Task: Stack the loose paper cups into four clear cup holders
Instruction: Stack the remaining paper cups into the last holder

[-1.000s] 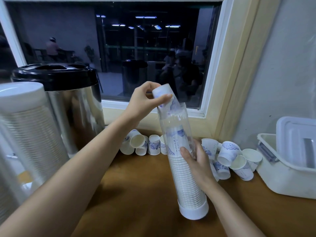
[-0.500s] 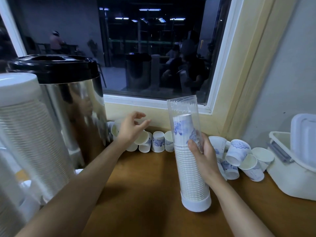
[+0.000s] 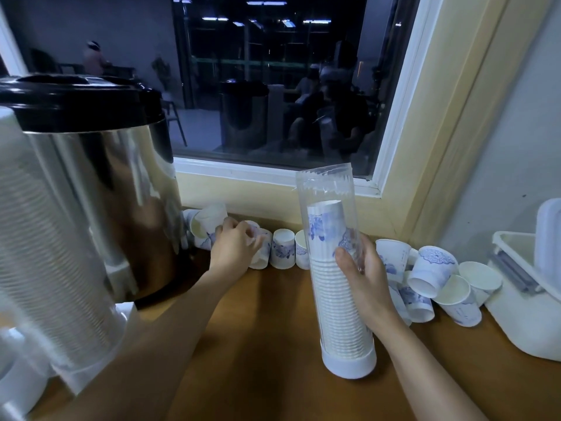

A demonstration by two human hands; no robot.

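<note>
Left hand (image 3: 235, 249) curls round a cup (image 3: 261, 256) left of the holder (image 3: 326, 189); right hand (image 3: 364, 275) grips the holder. Lift the cup, turn it base-up, drop it in squarely.

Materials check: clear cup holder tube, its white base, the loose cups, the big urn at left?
Cup holder tube: clear rigid plastic, probably; stacked cups show through, glare streaks. White base: matte opaque plastic, likely. Loose cups: paper, matte white with blue print, rolled rims. Urn: polished stainless steel by its mirror reflections; lid glossy black, probably plastic.
</note>
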